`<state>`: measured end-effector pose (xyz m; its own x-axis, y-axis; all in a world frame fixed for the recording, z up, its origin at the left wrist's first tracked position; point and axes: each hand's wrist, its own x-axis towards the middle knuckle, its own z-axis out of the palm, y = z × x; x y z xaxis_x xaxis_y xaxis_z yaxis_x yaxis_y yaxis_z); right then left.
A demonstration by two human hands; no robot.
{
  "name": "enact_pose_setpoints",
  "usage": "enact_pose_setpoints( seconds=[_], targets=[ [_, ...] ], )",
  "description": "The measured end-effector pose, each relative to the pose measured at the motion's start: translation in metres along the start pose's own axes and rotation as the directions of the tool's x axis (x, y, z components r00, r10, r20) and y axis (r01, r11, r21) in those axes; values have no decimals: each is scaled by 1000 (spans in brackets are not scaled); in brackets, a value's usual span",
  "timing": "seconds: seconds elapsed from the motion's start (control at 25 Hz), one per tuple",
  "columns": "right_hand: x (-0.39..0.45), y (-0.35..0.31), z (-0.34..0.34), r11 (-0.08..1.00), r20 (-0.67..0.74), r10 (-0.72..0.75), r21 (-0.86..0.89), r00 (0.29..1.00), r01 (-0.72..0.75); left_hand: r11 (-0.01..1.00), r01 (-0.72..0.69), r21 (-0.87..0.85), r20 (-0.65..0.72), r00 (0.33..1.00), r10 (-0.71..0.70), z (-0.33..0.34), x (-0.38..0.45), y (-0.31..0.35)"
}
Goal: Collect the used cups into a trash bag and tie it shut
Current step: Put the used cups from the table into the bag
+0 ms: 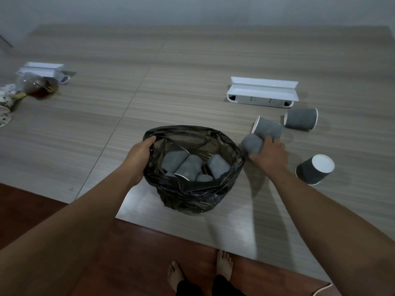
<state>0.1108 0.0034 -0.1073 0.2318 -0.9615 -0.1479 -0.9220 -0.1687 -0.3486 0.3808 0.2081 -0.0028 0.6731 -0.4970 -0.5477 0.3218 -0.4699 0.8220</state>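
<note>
Black trash bag (pixel 193 195) with several grey ripple cups (pixel 189 168) inside.

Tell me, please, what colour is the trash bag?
Black, slightly see-through plastic; the trash bag shows in the head view, the only one.

Cup (pixel 252 144) in right hand (pixel 269 154): motion-blurred, rim not readable. Items at left edge (pixel 6 107) cut off (patterned, type unclear). Lower cups in bag (pixel 192 195) partly hidden.
</note>
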Motion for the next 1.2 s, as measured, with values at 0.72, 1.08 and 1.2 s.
enact_pose_setpoints(
  seconds=[0.72,1.08,1.2],
  targets=[
    [-38,-53,3,977,302,89,161,949,-143,992,26,-126,21,1000,-24,-7,5,4],
    [-34,-35,-56,876,57,-106,478,993,66,974,63,-216,97,994,-43,31,8,14],
    [-35,-31,-61,858,378,-342,500,860,122,974,73,-214,95,994,-53,53,7,18]
  ],
)
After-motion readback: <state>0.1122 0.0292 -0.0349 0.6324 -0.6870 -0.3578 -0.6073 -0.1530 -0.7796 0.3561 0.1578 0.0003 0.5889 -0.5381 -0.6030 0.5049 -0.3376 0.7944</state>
